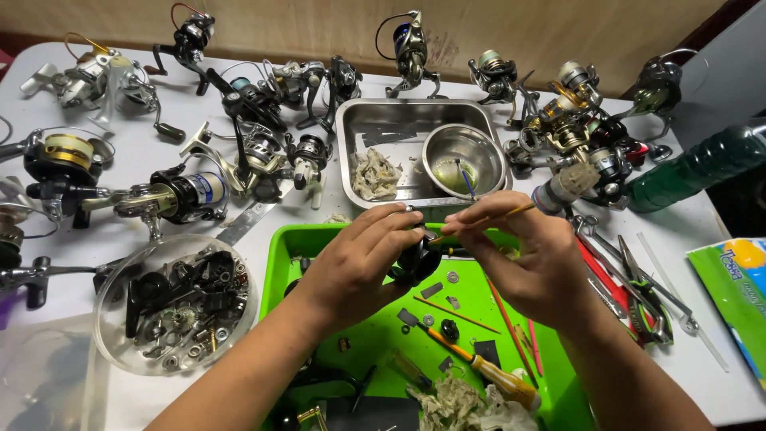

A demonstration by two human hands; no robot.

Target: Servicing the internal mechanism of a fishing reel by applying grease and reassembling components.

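Observation:
My left hand [361, 263] holds a black fishing reel body [416, 259] above the bright green tray [281, 254]. My right hand [533, 257] pinches a thin wooden-handled brush [517, 211], its tip at the top of the reel body between both hands. Small washers, metal plates, a thin stick and a yellow-handled screwdriver [487, 371] lie in the tray under my hands. Most of the reel body is hidden by my fingers.
A steel tray [357, 120] holds a crumpled rag [375, 174] and a steel bowl [463, 158]. Several fishing reels [171, 195] ring the white table. A clear round dish of parts [177, 302] sits left. Wrenches and pliers [638, 279] lie right, by a green bottle [702, 164].

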